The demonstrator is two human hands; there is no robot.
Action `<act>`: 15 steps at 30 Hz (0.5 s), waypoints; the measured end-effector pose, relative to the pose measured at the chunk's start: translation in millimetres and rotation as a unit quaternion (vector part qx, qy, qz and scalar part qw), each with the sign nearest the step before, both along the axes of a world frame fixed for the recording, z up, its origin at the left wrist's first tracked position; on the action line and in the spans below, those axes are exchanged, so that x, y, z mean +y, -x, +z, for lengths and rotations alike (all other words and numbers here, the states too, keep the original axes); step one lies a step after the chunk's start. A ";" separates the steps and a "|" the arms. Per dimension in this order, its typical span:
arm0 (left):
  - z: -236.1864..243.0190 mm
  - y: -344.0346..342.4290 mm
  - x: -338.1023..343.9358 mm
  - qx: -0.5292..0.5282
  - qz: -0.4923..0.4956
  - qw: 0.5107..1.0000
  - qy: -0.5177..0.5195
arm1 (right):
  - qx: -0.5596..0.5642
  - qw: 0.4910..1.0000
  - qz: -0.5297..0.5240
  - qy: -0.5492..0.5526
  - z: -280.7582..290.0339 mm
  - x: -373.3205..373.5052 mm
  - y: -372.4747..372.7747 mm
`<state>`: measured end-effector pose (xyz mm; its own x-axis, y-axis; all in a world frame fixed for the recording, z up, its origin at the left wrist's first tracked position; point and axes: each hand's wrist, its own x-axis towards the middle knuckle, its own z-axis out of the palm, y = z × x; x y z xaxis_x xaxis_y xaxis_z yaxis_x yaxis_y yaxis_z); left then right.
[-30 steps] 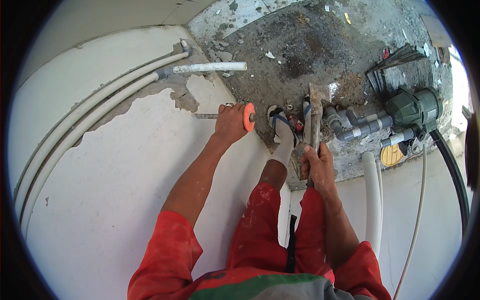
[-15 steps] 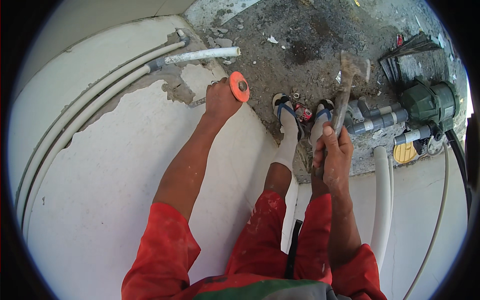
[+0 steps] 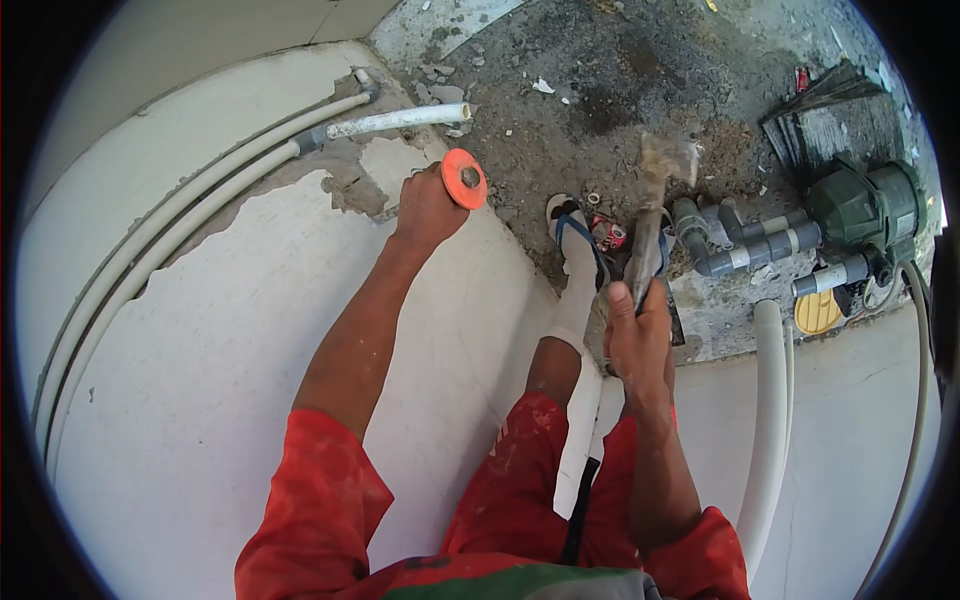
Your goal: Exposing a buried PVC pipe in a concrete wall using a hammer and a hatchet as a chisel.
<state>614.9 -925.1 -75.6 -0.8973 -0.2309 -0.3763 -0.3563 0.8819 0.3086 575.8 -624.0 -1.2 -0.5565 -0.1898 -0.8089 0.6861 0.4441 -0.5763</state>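
My left hand (image 3: 425, 212) is closed around a chisel with a round orange hand guard (image 3: 462, 198). Its struck end faces up through the guard; most of the shaft is hidden by my fist. The chisel is against or close to the chipped edge of the white wall (image 3: 350, 188), where grey mortar shows; whether the tip touches I cannot tell. My right hand (image 3: 638, 340) grips a worn hammer (image 3: 651, 210) by its handle. The hammer head, blurred by motion, is raised to the right of the chisel, apart from it.
Two cream pipes (image 3: 190, 195) curve along the broken wall, and a white pipe stub (image 3: 400, 120) sticks out beyond my left hand. At right stand a green pump (image 3: 865, 212), grey pipe fittings (image 3: 755, 250) and an upright white pipe (image 3: 766, 400). A crushed red can (image 3: 608, 232) lies between my sandalled feet.
The hammer and my right hand have moved left and lower in the picture, toward the chisel. My left hand with the chisel has shifted slightly left.
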 end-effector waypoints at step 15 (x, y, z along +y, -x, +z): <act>14.5 4.0 0.1 -0.012 0.028 0.999 -0.030 | -0.022 0.996 -0.040 0.080 -4.7 -12.7 2.4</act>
